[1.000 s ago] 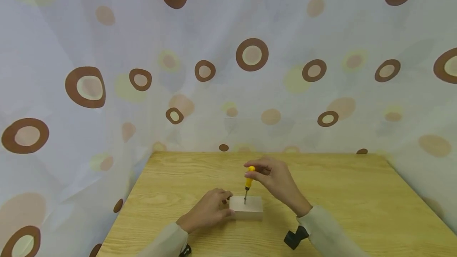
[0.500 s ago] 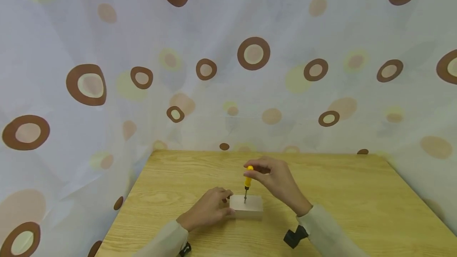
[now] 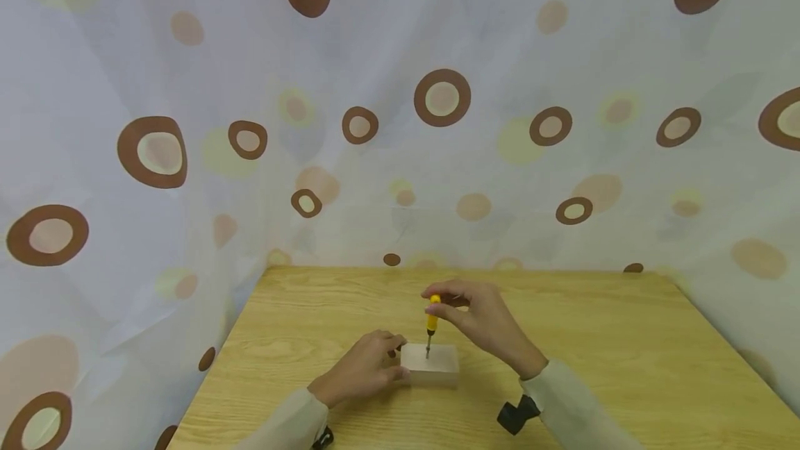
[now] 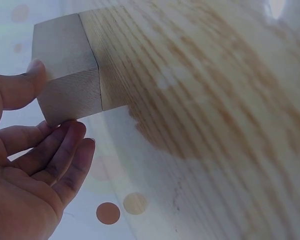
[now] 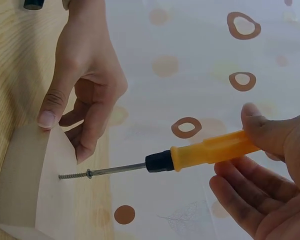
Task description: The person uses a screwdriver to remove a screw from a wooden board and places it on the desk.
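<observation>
A pale wooden block (image 3: pixel 431 367) lies on the table, and a screw (image 5: pixel 74 175) stands up out of its top face. My left hand (image 3: pixel 365 370) grips the block's left end, the thumb on the near side and the fingers on the far side, as the left wrist view also shows. My right hand (image 3: pixel 484 318) pinches the yellow handle of a screwdriver (image 5: pixel 210 151) between thumb and fingers. The screwdriver's tip meets the screw head, and the two stand nearly in line. Much of the screw's thread shows above the wood.
The wood-grain table (image 3: pixel 594 339) spreads around the block. Behind it and at both sides hangs a pale sheet (image 3: pixel 400 158) with brown and yellow spots. A black wrist-camera mount (image 3: pixel 517 415) is on the right sleeve.
The screwdriver handle and my right hand have shifted slightly left, so the driver stands more upright. My left hand and the block stay in place.
</observation>
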Available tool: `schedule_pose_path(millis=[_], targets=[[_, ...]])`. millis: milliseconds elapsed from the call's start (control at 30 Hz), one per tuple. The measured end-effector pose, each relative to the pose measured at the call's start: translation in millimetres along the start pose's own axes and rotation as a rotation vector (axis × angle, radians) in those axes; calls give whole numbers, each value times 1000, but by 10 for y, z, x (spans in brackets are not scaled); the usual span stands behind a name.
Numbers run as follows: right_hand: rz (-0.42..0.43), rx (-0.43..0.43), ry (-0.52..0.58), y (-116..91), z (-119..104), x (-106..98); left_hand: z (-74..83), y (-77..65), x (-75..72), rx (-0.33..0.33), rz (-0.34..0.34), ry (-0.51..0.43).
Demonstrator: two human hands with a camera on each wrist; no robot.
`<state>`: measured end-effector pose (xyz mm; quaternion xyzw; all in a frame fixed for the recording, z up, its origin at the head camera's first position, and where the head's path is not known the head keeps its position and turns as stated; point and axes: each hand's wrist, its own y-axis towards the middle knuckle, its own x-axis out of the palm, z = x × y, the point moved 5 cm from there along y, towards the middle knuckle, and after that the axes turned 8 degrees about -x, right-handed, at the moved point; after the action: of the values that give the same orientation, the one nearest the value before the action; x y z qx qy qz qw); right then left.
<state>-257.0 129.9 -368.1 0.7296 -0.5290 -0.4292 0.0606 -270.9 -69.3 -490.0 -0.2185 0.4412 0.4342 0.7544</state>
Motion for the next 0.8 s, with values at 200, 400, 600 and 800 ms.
schedule_pose_path(millis=[200,400,600,800], targets=[[84,19,-56,-6,7,-26,8,-7,-6,-6,1,6],[1,-22,-68,19,-32,-21,22,-7,-25,4,6,6],[54,28,-35,0,-6,-19,37,-6,-22,17,8,13],[30,-5,-6,18,-21,-30,32,-10,-28,-12,-3,14]])
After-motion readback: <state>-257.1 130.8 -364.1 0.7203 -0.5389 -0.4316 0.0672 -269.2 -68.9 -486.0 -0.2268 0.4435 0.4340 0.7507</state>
